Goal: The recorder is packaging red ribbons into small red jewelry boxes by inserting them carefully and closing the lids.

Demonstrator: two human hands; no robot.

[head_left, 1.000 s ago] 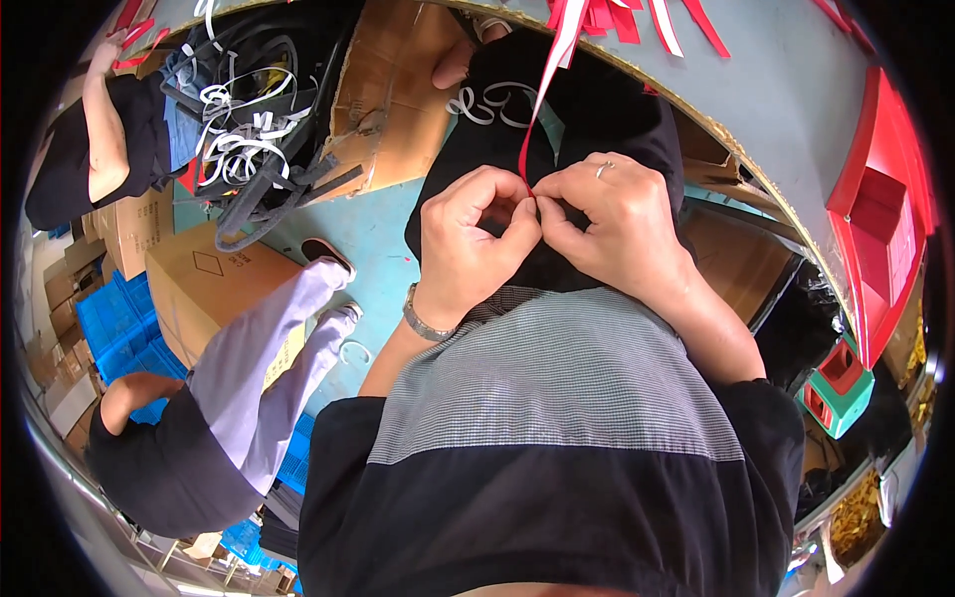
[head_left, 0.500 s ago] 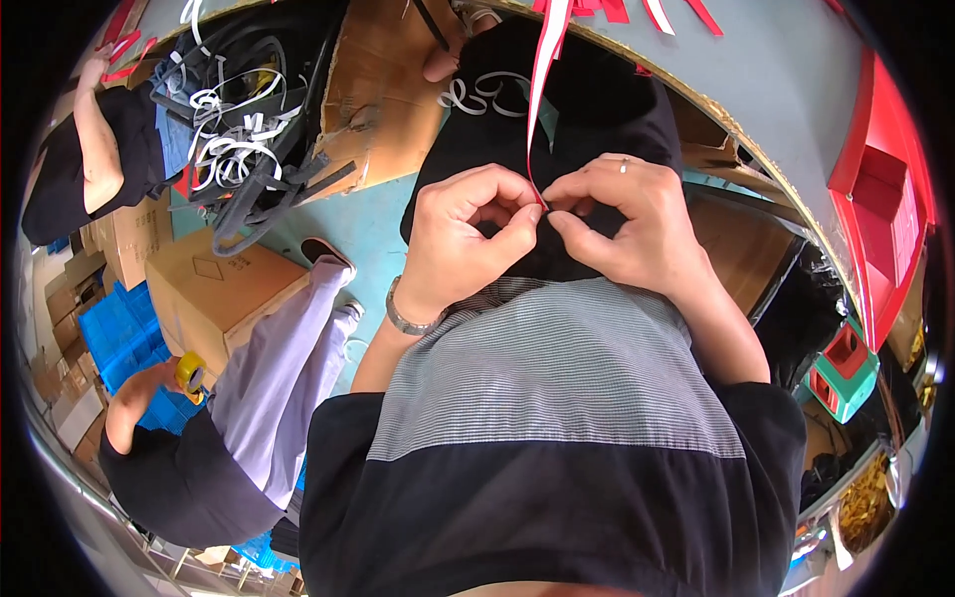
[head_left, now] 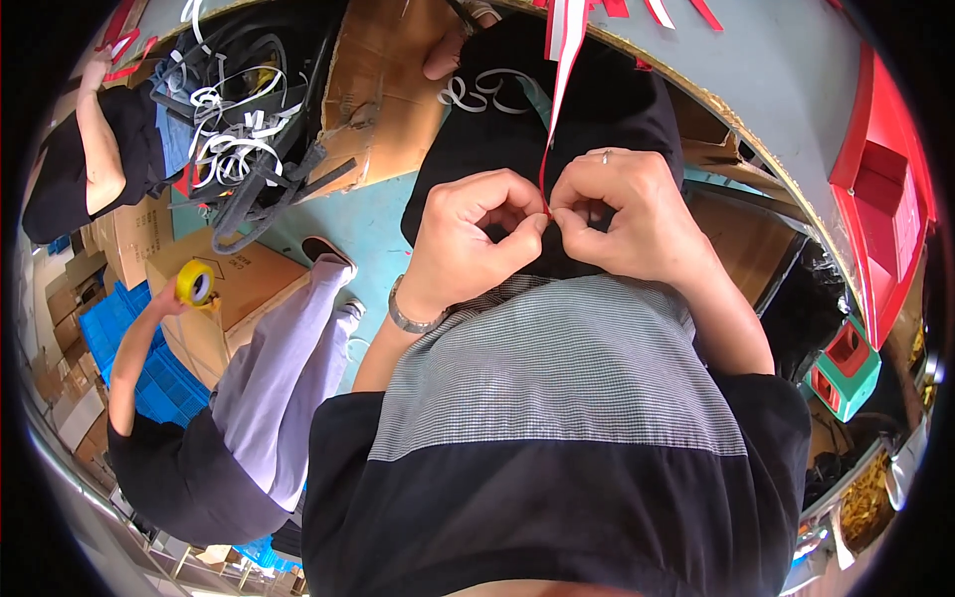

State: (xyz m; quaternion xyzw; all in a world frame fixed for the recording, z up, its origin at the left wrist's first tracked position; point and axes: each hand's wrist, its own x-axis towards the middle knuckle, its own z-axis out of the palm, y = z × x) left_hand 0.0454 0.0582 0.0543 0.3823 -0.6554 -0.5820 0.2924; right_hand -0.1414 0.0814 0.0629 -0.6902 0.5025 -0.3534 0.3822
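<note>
A narrow red and white strip (head_left: 562,92) hangs off the table's edge down to my fingers above my lap. My left hand (head_left: 477,234) pinches its lower end between thumb and forefinger. Close beside it, my right hand (head_left: 627,214) pinches the same end, thumb and forefinger pressed together. The fingertips of both hands nearly meet and cover the very tip of the strip. White curled peelings (head_left: 487,92) lie on my dark trousers.
The grey table (head_left: 786,90) curves ahead, with red strips at its far edge and red boxes (head_left: 890,169) on the right. At left stands an open carton (head_left: 383,80) near dark and white scraps (head_left: 239,129). A co-worker holds yellow tape (head_left: 196,284) over a cardboard box (head_left: 279,274).
Both pinched hands have shifted slightly, and the strip now hangs more to the right and looks twisted. The co-worker's hand with the yellow tape has risen over the box.
</note>
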